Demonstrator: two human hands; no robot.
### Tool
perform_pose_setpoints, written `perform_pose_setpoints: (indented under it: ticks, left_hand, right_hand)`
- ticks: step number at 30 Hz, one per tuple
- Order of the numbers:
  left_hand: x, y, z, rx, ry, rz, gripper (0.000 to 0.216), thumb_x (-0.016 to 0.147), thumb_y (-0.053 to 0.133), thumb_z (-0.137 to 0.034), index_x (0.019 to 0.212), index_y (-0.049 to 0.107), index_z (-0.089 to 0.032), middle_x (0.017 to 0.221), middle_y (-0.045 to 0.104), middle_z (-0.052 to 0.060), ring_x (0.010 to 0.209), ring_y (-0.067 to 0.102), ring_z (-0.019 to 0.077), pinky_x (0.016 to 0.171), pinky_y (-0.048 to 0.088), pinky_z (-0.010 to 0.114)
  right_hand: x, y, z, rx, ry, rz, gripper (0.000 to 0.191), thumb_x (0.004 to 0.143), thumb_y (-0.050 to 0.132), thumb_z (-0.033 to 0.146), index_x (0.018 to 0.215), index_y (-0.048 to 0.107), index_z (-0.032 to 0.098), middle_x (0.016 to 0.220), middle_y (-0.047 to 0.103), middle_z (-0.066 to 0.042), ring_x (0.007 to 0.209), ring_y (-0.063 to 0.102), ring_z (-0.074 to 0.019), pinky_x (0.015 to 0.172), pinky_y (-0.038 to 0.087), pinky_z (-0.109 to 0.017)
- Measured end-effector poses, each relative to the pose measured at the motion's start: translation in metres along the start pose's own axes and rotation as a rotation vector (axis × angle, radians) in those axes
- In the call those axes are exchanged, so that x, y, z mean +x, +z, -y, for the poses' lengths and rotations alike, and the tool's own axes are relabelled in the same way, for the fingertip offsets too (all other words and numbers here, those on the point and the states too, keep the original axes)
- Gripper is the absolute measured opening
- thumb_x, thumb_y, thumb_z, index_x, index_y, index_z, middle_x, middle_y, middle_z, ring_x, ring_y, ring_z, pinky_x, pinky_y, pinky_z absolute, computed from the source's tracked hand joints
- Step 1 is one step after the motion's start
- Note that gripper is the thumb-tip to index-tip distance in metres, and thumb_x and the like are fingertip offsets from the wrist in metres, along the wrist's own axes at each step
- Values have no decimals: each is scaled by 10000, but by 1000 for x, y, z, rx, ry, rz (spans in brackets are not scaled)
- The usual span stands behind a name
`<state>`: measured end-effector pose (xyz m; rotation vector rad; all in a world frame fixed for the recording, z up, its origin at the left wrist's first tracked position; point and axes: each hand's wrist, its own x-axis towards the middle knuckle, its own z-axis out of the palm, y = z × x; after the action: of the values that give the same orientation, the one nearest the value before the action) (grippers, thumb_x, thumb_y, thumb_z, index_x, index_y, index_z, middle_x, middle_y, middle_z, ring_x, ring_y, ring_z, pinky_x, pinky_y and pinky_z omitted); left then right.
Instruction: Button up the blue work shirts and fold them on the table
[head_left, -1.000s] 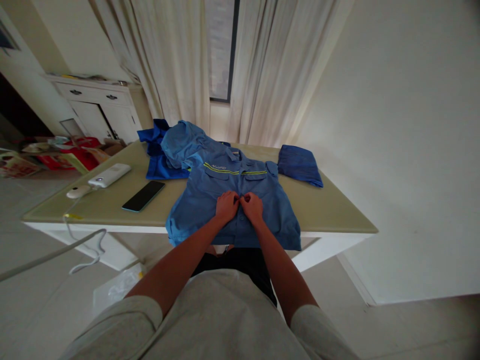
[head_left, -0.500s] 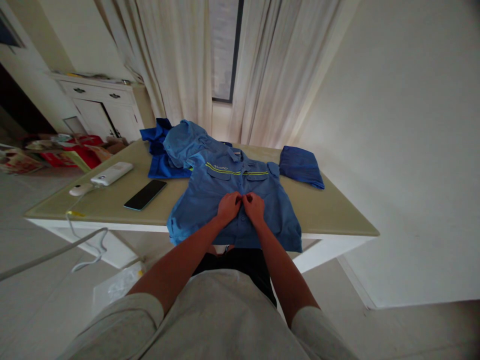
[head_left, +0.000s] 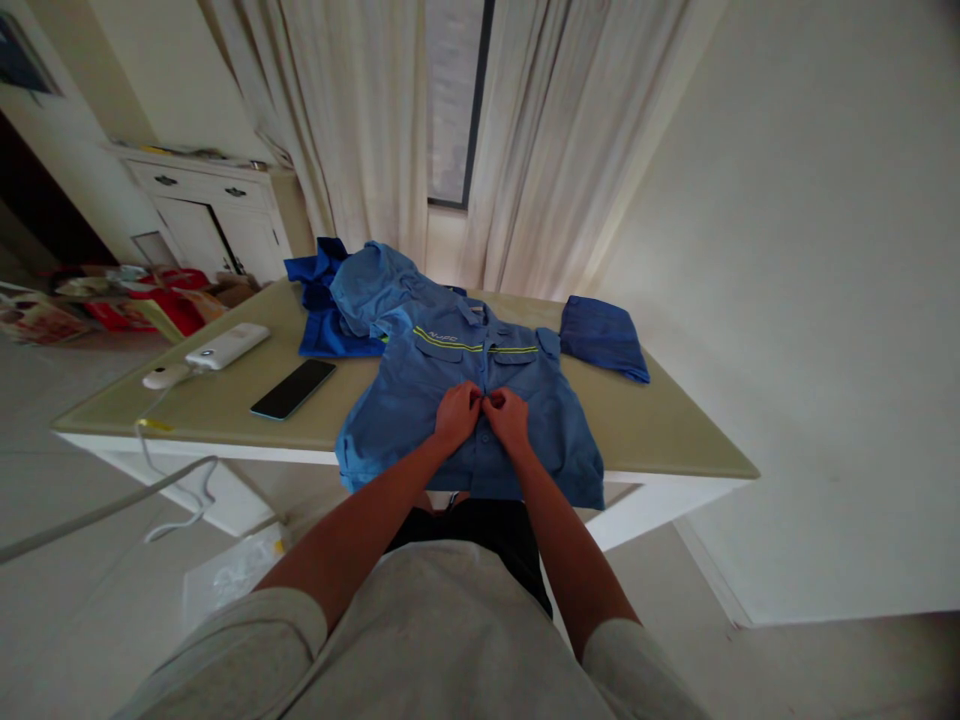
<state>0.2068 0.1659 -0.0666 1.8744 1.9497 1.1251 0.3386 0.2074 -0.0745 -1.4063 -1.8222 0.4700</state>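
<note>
A light blue work shirt (head_left: 420, 400) with yellow reflective stripes lies flat, front up, on the pale green table (head_left: 660, 420), its hem hanging over the near edge. My left hand (head_left: 454, 414) and my right hand (head_left: 508, 416) meet at the shirt's front placket, fingers pinched on the fabric at the middle. Both hands are closed on the shirt. What lies between the fingertips is too small to make out.
A heap of blue clothes (head_left: 352, 295) lies behind the shirt and a folded dark blue garment (head_left: 604, 338) at the right. A black phone (head_left: 293, 388), a white power bank (head_left: 226, 345) and a cable (head_left: 161, 470) sit at the left. A white cabinet (head_left: 210, 210) and curtains stand beyond.
My hands stay pinched at the shirt's placket with only slight finger movement. The view has shifted a little.
</note>
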Motion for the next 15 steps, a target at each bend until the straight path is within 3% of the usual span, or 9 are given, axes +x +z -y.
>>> perform_pose_setpoints:
  ticks: [15]
  left_hand:
    - [2, 2, 4, 8, -9, 38, 133, 952, 563, -156, 994, 683, -195, 1032, 735, 81, 1010, 654, 222, 946, 494, 346]
  right_hand:
    - [-2, -2, 1, 53, -70, 72, 178, 895, 601, 298, 885, 750, 201, 873, 775, -57, 800, 705, -192, 773, 506, -281]
